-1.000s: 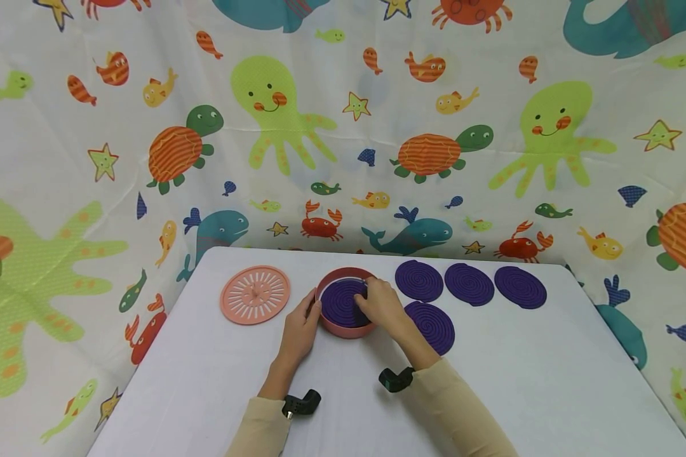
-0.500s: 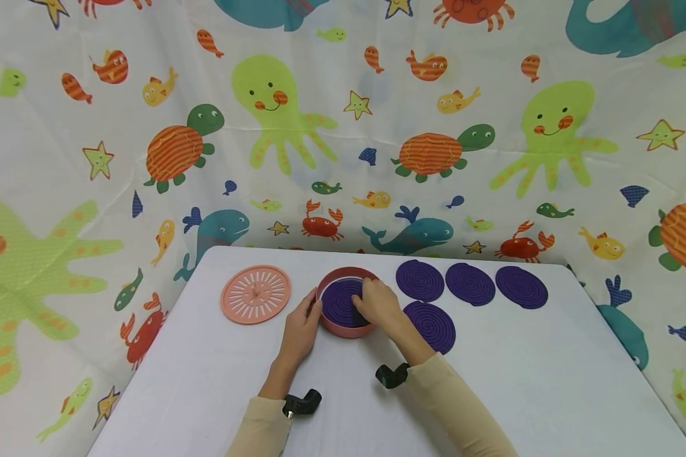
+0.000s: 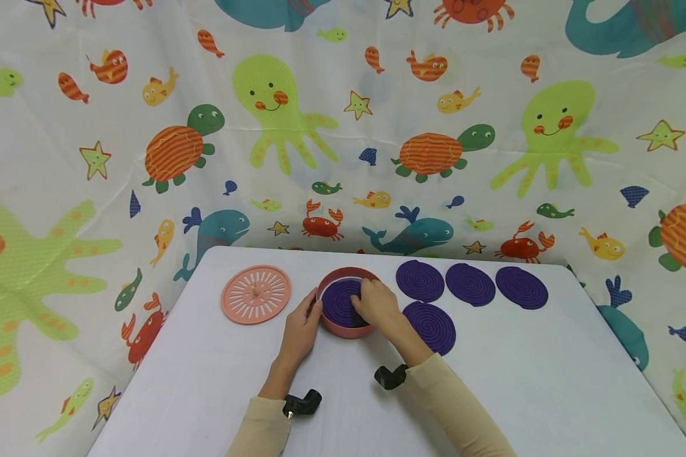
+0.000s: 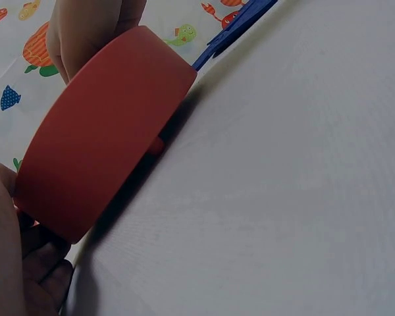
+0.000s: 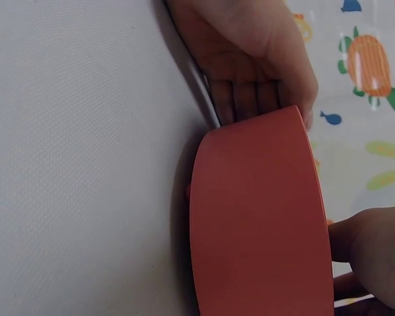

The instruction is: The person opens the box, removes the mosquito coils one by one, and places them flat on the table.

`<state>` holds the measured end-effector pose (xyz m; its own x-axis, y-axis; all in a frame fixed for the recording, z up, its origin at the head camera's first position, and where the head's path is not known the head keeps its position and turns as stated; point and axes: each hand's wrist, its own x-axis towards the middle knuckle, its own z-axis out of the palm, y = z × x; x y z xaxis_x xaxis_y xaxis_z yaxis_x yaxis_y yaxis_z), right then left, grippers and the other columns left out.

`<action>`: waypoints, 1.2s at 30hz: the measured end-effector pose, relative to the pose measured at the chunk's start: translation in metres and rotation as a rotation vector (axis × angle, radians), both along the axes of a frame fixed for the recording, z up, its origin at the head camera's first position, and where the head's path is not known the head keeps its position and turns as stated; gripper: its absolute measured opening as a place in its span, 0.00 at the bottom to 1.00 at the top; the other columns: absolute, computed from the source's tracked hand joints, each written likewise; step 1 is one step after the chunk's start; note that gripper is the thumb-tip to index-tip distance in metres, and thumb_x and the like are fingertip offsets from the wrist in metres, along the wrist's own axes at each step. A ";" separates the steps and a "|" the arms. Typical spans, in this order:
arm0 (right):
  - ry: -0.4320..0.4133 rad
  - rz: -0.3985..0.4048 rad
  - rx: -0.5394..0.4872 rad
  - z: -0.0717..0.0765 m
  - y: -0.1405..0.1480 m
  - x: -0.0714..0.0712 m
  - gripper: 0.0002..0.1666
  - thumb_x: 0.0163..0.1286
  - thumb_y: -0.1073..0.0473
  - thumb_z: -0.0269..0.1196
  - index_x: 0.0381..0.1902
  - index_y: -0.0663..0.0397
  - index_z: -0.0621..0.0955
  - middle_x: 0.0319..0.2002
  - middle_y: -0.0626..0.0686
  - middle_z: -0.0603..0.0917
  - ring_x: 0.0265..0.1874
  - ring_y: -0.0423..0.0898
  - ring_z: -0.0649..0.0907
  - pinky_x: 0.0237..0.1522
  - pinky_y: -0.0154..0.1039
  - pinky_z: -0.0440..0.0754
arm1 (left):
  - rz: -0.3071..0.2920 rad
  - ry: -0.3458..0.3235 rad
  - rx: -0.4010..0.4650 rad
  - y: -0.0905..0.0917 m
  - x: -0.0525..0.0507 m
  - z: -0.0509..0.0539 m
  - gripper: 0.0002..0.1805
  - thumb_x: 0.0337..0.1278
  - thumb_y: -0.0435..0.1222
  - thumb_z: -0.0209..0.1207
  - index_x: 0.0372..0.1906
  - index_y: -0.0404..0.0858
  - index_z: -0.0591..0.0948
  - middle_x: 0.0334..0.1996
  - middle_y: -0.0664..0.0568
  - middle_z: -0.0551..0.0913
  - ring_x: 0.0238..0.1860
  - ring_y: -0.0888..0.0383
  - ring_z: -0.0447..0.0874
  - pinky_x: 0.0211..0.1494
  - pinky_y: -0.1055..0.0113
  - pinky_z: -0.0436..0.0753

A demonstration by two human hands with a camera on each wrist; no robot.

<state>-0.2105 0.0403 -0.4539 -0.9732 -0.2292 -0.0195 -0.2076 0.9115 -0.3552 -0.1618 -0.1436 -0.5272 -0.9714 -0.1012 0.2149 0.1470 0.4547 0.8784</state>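
Observation:
A round, red-pink holder (image 3: pixel 345 332) sits near the back middle of the table, its rim facing up. Inside it lies a purple spiral coaster (image 3: pixel 338 303). My left hand (image 3: pixel 300 329) holds the holder's left side, thumb at the rim and fingers against the outer wall. My right hand (image 3: pixel 380 306) reaches over the right rim with curled fingers and grips the coaster at its right part; the fingertips are partly hidden within the holder. In both wrist views the holder's wall (image 4: pixel 105 125) hides the coaster inside.
Several more purple spiral coasters (image 3: pixel 420 281) lie flat to the right of the holder, one (image 3: pixel 434 325) close by the right forearm. A pink slotted disc (image 3: pixel 256 295) lies at the left. Behind the white table (image 3: pixel 194 381) hangs a sea-animal curtain (image 3: pixel 331 139).
Both hands stay at the holder. My right hand and wrist have shifted slightly to the left; the holder and the loose coasters lie as before.

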 end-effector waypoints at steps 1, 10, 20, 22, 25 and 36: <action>0.004 0.001 -0.002 0.000 0.000 0.000 0.27 0.70 0.51 0.65 0.56 0.68 0.80 0.50 0.64 0.86 0.49 0.59 0.86 0.51 0.52 0.87 | -0.001 -0.006 0.000 0.000 0.000 0.000 0.28 0.76 0.48 0.49 0.72 0.39 0.71 0.68 0.46 0.76 0.71 0.50 0.72 0.73 0.52 0.74; 0.049 0.004 -0.048 0.002 0.003 0.003 0.25 0.71 0.53 0.64 0.54 0.69 0.80 0.49 0.66 0.86 0.50 0.59 0.86 0.53 0.51 0.87 | 0.000 -0.015 -0.001 0.000 0.000 0.001 0.27 0.77 0.48 0.49 0.72 0.40 0.71 0.69 0.48 0.76 0.72 0.52 0.72 0.74 0.54 0.73; 0.091 -0.034 -0.241 0.004 0.011 0.002 0.20 0.69 0.58 0.65 0.52 0.69 0.82 0.48 0.66 0.86 0.51 0.60 0.86 0.53 0.52 0.87 | 0.006 -0.012 -0.006 0.000 0.001 0.003 0.27 0.76 0.47 0.49 0.72 0.40 0.71 0.68 0.46 0.76 0.71 0.50 0.72 0.75 0.53 0.72; 0.077 -0.042 -0.281 0.004 0.013 0.001 0.19 0.69 0.59 0.65 0.52 0.68 0.83 0.49 0.65 0.87 0.52 0.60 0.86 0.54 0.52 0.87 | 0.006 -0.011 -0.010 0.000 0.002 0.002 0.27 0.76 0.47 0.50 0.72 0.40 0.71 0.68 0.46 0.76 0.71 0.50 0.72 0.74 0.53 0.72; 0.063 -0.060 -0.342 0.005 0.017 0.001 0.17 0.68 0.59 0.65 0.50 0.66 0.83 0.48 0.63 0.88 0.52 0.58 0.86 0.53 0.50 0.87 | 0.004 -0.009 -0.013 0.000 0.001 0.003 0.27 0.76 0.47 0.50 0.72 0.40 0.71 0.68 0.46 0.76 0.71 0.49 0.72 0.74 0.53 0.73; 0.007 -0.111 -0.439 0.011 0.022 0.001 0.11 0.65 0.60 0.68 0.43 0.60 0.85 0.43 0.58 0.89 0.44 0.53 0.86 0.50 0.48 0.87 | -0.002 -0.015 -0.011 0.000 0.002 0.003 0.28 0.77 0.47 0.49 0.73 0.39 0.70 0.69 0.46 0.75 0.72 0.50 0.72 0.73 0.53 0.74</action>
<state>-0.2094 0.0618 -0.4429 -0.9922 -0.1081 0.0625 -0.1203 0.6915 -0.7123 -0.1601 -0.1438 -0.5240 -0.9747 -0.0967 0.2017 0.1351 0.4638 0.8756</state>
